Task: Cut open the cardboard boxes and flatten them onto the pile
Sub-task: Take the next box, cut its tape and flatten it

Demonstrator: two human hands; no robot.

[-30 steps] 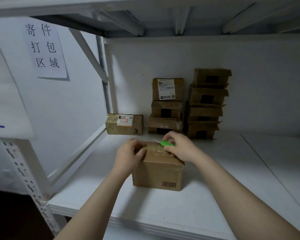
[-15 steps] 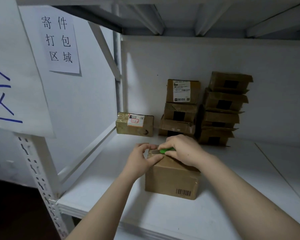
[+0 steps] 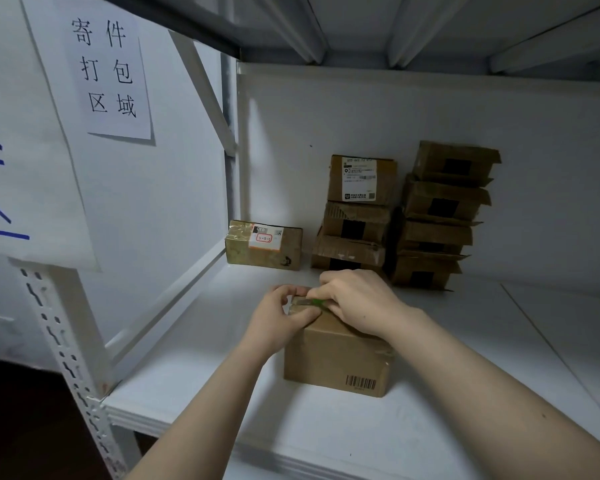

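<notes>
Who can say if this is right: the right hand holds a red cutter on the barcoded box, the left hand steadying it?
The head view shows a green cutter, not red; right hand, left hand and barcoded box are as stated.

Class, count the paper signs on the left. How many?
2: a sign with black characters, upper left; a sign with blue strokes nearer, cut off at the picture's left edge.

This is a parcel storeroom or dispatch corner: a white paper sign [image 3: 108, 74] on the wall, handwritten in black Chinese characters, marks a sending-and-packing area. The white slotted-steel racking [image 3: 63, 341] carries a white shelf [image 3: 465, 375] with stacked brown cardboard boxes [image 3: 440, 216], one bearing a printed shipping label [image 3: 359, 180], and a taped brown parcel [image 3: 264, 245] with a numbered sticker.
</notes>
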